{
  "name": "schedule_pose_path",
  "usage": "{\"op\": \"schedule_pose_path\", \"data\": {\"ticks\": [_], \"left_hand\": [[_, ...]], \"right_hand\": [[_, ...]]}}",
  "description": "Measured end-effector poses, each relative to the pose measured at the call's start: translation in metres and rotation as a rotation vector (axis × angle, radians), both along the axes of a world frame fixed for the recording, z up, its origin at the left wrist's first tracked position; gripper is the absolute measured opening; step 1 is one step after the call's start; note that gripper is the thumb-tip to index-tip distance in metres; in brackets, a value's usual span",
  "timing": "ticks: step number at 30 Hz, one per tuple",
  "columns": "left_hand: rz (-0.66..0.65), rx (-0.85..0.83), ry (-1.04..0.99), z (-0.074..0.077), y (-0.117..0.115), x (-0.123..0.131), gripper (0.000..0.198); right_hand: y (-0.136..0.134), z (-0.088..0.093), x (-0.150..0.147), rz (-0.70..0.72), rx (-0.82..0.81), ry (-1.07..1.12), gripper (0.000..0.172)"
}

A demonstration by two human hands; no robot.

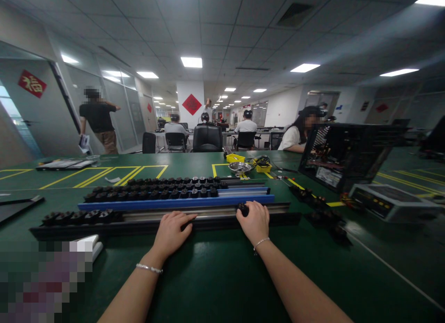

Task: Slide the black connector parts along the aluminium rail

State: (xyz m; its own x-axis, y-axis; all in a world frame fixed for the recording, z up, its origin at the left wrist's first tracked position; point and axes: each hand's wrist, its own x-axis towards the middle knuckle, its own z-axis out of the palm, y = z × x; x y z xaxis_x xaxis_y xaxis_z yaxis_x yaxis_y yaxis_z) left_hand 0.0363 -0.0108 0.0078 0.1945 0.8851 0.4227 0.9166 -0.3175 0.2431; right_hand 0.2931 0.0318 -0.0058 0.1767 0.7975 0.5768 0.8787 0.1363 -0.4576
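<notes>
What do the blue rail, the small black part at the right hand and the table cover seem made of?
Blue rail: painted metal or plastic, can't tell; straight edges, even matte colour.
Small black part, held in the right hand: likely moulded plastic; dull black, faint glints.
Table cover: looks like a rubbery green mat; soft sheen, printed yellow lines.

Two hands [173, 230] [255, 221], two yellow trays [235, 158] [264, 167], one bowl [239, 167]

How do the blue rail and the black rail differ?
The blue rail lies farther back; the black rail lies nearest, under the left hand. The blue rail's knobs fill most of its length; the black rail's sit only at its left end, plus one knob gripped by the right hand. Both are long and cross the green table.
</notes>
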Motion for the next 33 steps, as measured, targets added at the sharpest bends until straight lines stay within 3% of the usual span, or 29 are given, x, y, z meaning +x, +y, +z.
{"op": "schedule_pose_path", "data": {"ticks": [33], "left_hand": [[-0.004, 0.016, -0.002, -0.0029, 0.0018, -0.0021, 0.032]], "right_hand": [[0.0054, -0.0032, 0.0087, -0.102, 0.001, -0.012, 0.029]]}}
